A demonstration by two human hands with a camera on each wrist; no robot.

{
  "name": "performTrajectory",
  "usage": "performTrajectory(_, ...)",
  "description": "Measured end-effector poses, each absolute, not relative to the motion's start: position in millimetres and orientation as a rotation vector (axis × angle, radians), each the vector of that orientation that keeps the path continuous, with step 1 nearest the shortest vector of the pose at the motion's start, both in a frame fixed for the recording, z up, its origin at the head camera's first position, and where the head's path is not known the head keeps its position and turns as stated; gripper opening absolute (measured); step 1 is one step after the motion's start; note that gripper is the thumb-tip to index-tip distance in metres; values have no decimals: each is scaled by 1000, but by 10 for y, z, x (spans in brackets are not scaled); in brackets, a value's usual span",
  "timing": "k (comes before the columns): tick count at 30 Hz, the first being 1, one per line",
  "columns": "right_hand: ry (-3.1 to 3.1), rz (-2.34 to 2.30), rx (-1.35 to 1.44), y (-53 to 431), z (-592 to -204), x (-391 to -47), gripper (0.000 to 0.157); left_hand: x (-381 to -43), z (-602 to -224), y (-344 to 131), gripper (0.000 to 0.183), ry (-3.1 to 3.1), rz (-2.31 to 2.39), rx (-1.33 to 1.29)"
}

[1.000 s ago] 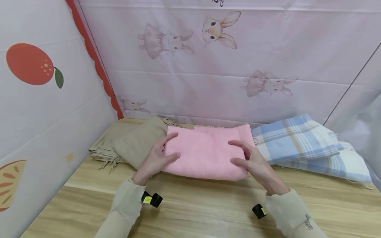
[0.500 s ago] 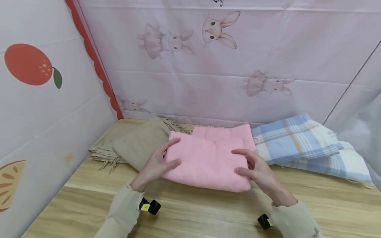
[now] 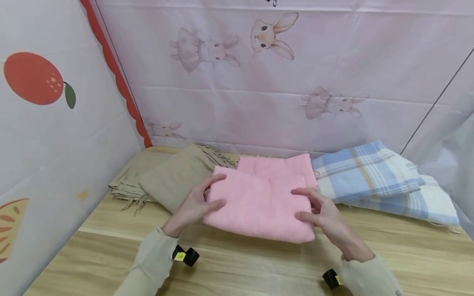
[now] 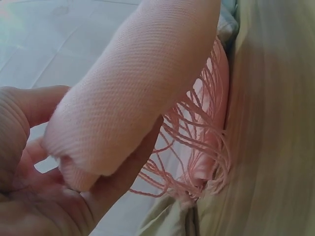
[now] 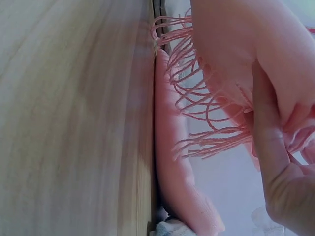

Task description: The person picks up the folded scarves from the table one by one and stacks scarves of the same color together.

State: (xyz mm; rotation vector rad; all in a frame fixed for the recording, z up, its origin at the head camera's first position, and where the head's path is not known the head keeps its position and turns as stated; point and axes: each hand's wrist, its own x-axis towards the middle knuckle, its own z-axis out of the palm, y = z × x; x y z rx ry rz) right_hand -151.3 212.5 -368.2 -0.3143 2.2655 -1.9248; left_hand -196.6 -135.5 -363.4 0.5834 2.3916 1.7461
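Both hands hold a folded pink scarf (image 3: 259, 205) by its two ends, raised off the wooden table. My left hand (image 3: 192, 205) grips the left end, thumb on the near face; in the left wrist view its fingers wrap round the thick folded edge (image 4: 113, 98). The right end is pinched by my right hand (image 3: 326, 211), and in the right wrist view a finger (image 5: 268, 123) presses into the cloth. Pink fringe (image 5: 197, 98) hangs from the underside. Behind lies a second folded pink scarf (image 3: 281, 164), flat on the table and partly hidden by the held one.
Folded beige scarves (image 3: 170, 176) with tassels lie at the left, and blue-and-white plaid ones (image 3: 370, 176) overlap at the right. A rabbit-print curtain (image 3: 237, 102) hangs along the back of the wooden table (image 3: 237, 267). A white fruit-print sheet (image 3: 44, 144) borders the left side.
Both hands have drawn the held pink scarf toward the body and slightly right, showing more of the pink scarf behind it. The other scarves have stayed put.
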Motion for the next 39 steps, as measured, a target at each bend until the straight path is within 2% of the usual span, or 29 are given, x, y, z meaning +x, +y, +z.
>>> performTrajectory(17, 2264, -1758, -408, 2219, -3668, -1507, 44, -1911, -3651, -1421, 57, 2204, 1618, 657)
performTrajectory(29, 2142, -1716, -474, 2278, -3703, -1539, 38, -1970, -3738, -1332, 44, 2223, 1486, 755)
performTrajectory(39, 2100, -1663, -494, 2312, -3743, -1608, 32, -1981, -3798, -1377, 43, 2230, 1403, 752)
